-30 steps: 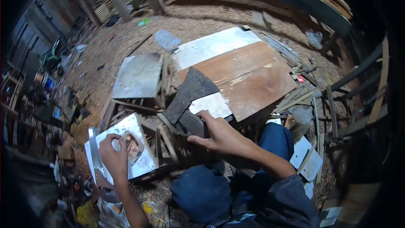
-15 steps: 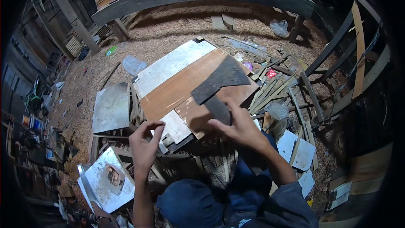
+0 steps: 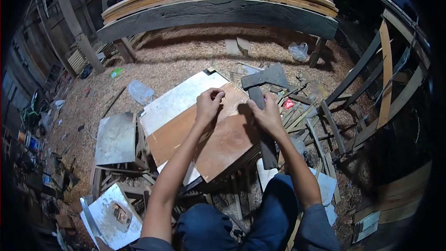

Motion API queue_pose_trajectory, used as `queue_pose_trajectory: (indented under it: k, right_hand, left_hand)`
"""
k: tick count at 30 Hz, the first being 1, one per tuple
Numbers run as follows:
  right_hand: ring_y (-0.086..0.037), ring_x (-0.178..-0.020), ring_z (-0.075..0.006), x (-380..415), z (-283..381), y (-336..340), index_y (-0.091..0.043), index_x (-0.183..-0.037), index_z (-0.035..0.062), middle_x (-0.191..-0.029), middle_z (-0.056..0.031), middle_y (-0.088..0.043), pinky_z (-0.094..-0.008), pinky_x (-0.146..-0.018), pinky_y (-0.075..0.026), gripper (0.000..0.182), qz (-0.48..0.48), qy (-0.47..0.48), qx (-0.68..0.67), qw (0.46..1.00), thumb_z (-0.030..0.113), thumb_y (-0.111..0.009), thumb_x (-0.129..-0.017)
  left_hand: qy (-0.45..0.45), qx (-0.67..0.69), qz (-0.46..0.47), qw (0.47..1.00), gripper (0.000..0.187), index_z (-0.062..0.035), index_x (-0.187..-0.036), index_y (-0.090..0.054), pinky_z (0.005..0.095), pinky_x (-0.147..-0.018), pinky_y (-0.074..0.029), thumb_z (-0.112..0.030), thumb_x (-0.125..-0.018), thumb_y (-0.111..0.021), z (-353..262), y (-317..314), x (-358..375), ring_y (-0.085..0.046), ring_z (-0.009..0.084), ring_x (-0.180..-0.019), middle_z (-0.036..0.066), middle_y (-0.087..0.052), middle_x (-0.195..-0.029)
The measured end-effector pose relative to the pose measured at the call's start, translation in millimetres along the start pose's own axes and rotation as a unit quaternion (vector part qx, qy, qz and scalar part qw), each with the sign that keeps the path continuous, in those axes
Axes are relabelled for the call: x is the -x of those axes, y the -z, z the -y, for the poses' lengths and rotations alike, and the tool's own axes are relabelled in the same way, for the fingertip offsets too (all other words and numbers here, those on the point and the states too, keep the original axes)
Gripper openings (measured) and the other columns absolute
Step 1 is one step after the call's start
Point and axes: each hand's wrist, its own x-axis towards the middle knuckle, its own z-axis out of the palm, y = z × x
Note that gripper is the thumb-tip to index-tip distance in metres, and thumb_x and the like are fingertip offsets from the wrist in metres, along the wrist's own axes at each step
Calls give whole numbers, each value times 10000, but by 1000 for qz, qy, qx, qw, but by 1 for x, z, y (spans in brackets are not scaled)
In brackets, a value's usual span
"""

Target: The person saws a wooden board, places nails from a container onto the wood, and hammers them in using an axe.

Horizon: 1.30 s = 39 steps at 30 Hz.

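My right hand [image 3: 265,114] is wrapped round the handle of a dark hatchet [image 3: 263,144], whose wide head points up and to the right beyond my fingers. My left hand [image 3: 210,104] is over the upper right part of a brown wooden panel [image 3: 223,144], its fingertips pinched together; whatever is between them, if anything, is too small to make out. The panel lies on a low work surface beside a white board [image 3: 179,92].
A long bench [image 3: 218,16] stacked with planks spans the back. Left are a metal-topped box [image 3: 116,139] and a white board with a hole [image 3: 107,218]. Wood scraps [image 3: 302,125] and a slatted wooden frame [image 3: 385,74] are at the right.
My left hand has moved up and right from the panel's near corner to its far part. My right hand and the hatchet have shifted right, and the hatchet handle now shows below my hand.
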Motion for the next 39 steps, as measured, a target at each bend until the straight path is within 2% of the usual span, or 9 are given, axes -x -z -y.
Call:
queue_pose_trajectory:
  k: [3,7,8,11,26,29,32,35,39]
  right_hand:
    - [-680,-586,-261,0,8,2,-502,-1167,-72,-750,-198,-675,-386,-541,-536,494,-15,-41,8,999,304,-666,-892]
    - [-654,-538,-205,0,-8,2,-461,-1210,-77,-716,-150,-664,-350,-483,-523,484,17,-85,-95,992,237,-657,-899]
    - [-626,-502,-170,-3,-26,-4,-444,-1192,-60,-675,-107,-638,-327,-439,-503,434,14,-59,-110,992,199,-652,-912]
    - [-606,-478,-154,3,-15,-1,-440,-1152,-36,-647,-81,-615,-316,-418,-488,369,24,-80,-171,982,180,-640,-929]
    - [-609,-483,-145,3,-7,-2,-428,-1080,-10,-633,-72,-604,-308,-431,-495,296,16,-125,-177,976,187,-612,-959]
    - [-606,-481,-144,4,-7,-2,-427,-1083,-11,-633,-71,-603,-308,-431,-495,293,12,-127,-179,976,180,-610,-956]
    - [-605,-481,-143,3,-7,-3,-427,-1084,-13,-633,-70,-603,-310,-433,-495,293,14,-126,-175,976,176,-609,-953]
    - [-607,-483,-145,4,-6,-2,-430,-1082,-15,-637,-69,-606,-310,-435,-495,296,15,-123,-172,977,178,-612,-950]
    - [-603,-474,-143,2,-8,-3,-435,-1074,-11,-644,-67,-613,-301,-430,-488,292,17,-121,-170,978,179,-617,-947]
  left_hand:
    - [-10,17,-42,999,170,45,-993,-698,295,-649,-608,-100,-926,-641,9,-16,-33,-684,135,-749,102,-722,-868]
    - [-28,-3,-37,999,156,50,-984,-688,281,-674,-578,-82,-930,-625,21,-29,-57,-698,143,-766,111,-727,-859]
    - [-27,-1,-38,999,155,49,-987,-686,277,-680,-573,-81,-930,-624,25,-31,-57,-700,144,-765,110,-728,-859]
    - [-19,7,-47,999,153,48,-995,-680,271,-696,-563,-78,-932,-620,24,-33,-51,-703,146,-767,109,-729,-856]
    - [-11,-102,-83,991,157,18,-1000,-667,294,-694,-541,-117,-935,-619,17,-30,-48,-707,164,-764,129,-730,-820]
    - [-16,-115,-82,990,152,6,-1008,-659,353,-714,-552,-117,-929,-619,15,-32,-46,-718,262,-773,177,-723,-846]
    - [-39,-139,-91,985,164,10,-1001,-667,315,-683,-548,-134,-932,-633,20,-34,-47,-717,195,-739,143,-732,-823]
    - [-53,-160,-87,982,173,12,-1000,-672,319,-686,-553,-141,-925,-647,21,-34,-45,-721,206,-734,146,-733,-825]
    - [-11,-95,-79,992,174,12,-981,-711,313,-709,-554,-137,-898,-678,21,-32,-46,-723,211,-751,165,-732,-834]
